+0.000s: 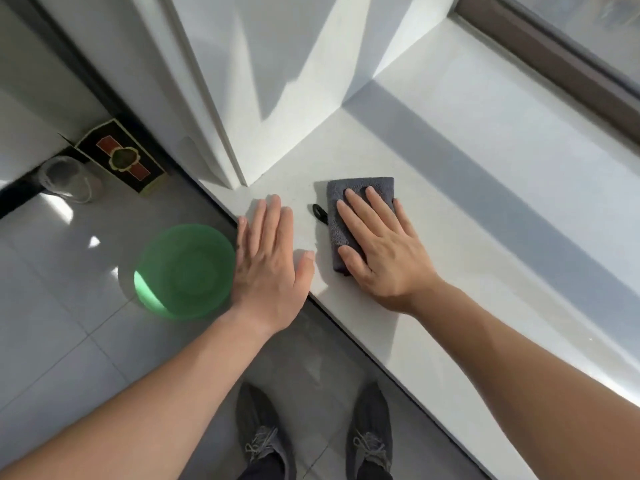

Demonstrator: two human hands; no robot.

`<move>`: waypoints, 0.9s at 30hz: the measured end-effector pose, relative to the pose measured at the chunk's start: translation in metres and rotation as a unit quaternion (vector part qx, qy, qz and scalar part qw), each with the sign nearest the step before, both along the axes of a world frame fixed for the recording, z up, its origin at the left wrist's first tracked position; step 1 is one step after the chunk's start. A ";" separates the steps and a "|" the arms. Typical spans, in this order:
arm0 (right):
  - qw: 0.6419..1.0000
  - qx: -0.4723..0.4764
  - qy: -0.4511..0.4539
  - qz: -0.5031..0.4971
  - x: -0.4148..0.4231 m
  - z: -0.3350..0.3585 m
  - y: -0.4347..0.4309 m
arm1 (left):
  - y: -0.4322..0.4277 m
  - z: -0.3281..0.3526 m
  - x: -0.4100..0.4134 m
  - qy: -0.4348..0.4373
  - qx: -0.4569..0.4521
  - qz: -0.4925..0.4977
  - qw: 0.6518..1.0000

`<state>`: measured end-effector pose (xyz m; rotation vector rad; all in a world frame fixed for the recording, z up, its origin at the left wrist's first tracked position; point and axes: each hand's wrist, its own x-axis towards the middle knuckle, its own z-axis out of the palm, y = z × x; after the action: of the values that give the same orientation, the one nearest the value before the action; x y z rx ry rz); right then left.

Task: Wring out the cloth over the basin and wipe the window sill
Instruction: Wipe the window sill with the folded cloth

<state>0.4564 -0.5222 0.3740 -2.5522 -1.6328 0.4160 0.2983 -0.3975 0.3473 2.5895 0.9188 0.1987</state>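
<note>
From the head camera, a white window sill runs diagonally from the centre of the view out toward 4 o'clock, its near edge dropping to a grey tiled floor. A folded grey cloth lies flat on the sill just right of centre, with a small black hanging loop sticking out at its 9 o'clock side. The right hand lies palm-down on top of the cloth, fingers spread and extended toward 11 o'clock, pressing it flat against the sill rather than gripping it. The left hand rests palm-down at 9 o'clock of the cloth, fingers together and straight, holding nothing; it sits over the sill's near edge, apart from the cloth. On the floor at 9 o'clock of the left hand stands a green basin; whether it holds water cannot be told. Farther off, toward 10 o'clock, a clear jar stands beside a dark box with a red and gold label. At 6 o'clock, two dark grey laced shoes stand on the tiles.
</note>
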 end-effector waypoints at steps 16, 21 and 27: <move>0.948 -0.017 -0.005 0.317 0.038 0.005 0.078 | -0.181 0.002 0.032 -0.190 -0.228 0.352 0.888; 0.938 0.000 0.029 0.345 0.049 0.009 0.032 | -0.187 0.010 0.046 -0.078 -0.116 0.351 0.926; 0.938 -0.005 0.007 0.346 0.045 0.005 0.061 | -0.186 0.011 0.048 -0.016 -0.066 0.330 0.941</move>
<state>0.5013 -0.4615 0.3793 -1.8841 -2.4884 0.4755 0.3460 -0.5837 0.3586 2.0614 1.6970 0.3400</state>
